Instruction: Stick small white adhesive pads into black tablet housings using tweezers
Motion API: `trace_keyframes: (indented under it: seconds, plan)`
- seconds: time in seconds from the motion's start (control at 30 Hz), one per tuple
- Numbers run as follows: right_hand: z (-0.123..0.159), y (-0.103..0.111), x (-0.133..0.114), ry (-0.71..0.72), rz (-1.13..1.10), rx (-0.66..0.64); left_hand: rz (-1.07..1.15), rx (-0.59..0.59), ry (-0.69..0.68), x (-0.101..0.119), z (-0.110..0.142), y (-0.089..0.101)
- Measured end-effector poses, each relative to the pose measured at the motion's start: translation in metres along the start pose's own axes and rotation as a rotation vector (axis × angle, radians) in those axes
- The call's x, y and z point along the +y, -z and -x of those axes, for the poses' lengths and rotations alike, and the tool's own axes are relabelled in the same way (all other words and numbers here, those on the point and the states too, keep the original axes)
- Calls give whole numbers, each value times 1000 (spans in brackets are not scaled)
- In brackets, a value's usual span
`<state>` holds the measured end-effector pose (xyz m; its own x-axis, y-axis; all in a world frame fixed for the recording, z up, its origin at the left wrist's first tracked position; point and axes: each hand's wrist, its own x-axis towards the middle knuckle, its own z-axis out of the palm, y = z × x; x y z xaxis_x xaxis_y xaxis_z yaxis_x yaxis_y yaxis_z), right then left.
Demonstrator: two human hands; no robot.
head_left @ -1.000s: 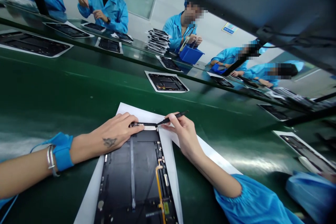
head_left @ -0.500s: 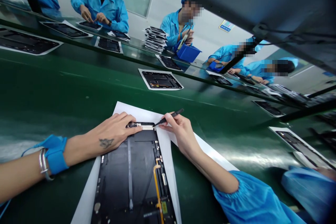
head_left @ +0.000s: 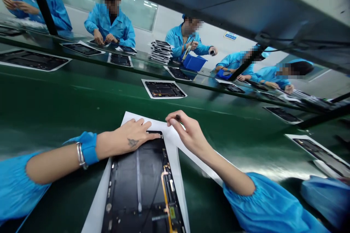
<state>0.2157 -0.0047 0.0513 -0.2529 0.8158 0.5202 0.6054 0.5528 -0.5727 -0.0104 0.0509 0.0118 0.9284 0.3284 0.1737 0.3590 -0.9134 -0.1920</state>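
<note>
A black tablet housing (head_left: 151, 174) lies lengthwise in front of me on white paper sheets (head_left: 95, 204). It has a grey strip down its middle and an orange flex cable (head_left: 166, 189) along its right side. My left hand (head_left: 131, 136) rests flat over its far edge, fingers spread, with one fingertip pressing the far right corner. Just right of that corner, my right hand (head_left: 188, 127) is raised above the paper. Its fingers are closed around a slim black pen-like tool (head_left: 177, 118), seen nearly end-on and mostly hidden; the tip is not visible.
Another tablet housing (head_left: 164, 89) on paper lies ahead on the green bench (head_left: 109, 94). Across a glass shelf (head_left: 142, 60) several co-workers in blue handle parts near a stack of housings (head_left: 161, 51) and a blue bin (head_left: 194, 63). A dark overhead panel (head_left: 232, 14) slants above.
My left hand has slid right along the housing's far edge, its finger now at the corner. My right hand has lifted the black tool off that corner and turned it.
</note>
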Motion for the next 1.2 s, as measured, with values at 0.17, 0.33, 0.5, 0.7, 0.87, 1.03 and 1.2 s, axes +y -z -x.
trace_keyframes:
  seconds: [0.17, 0.33, 0.5, 0.7, 0.87, 1.03, 1.2]
  plan:
    - [-18, -11, 0, 157, 314, -320, 38, 16, 9, 1, 5, -4]
    - [-28, -30, 8, 155, 437, -616, 282, 224, 28, -9, 30, -18]
    - [-32, -38, 4, 220, 485, -728, 319, 289, 9, -7, 33, -19]
    - [-43, -36, -11, 273, 646, -870, 336, 234, 20, -5, 31, -17]
    - [-40, -17, -2, 194, 673, -931, 304, 243, 21, -5, 32, -23]
    - [-11, -9, 15, 154, 526, -656, 284, 244, 41, -2, 30, -21]
    - [15, -14, 21, 208, 260, -551, 276, 241, 44, -1, 29, -18]
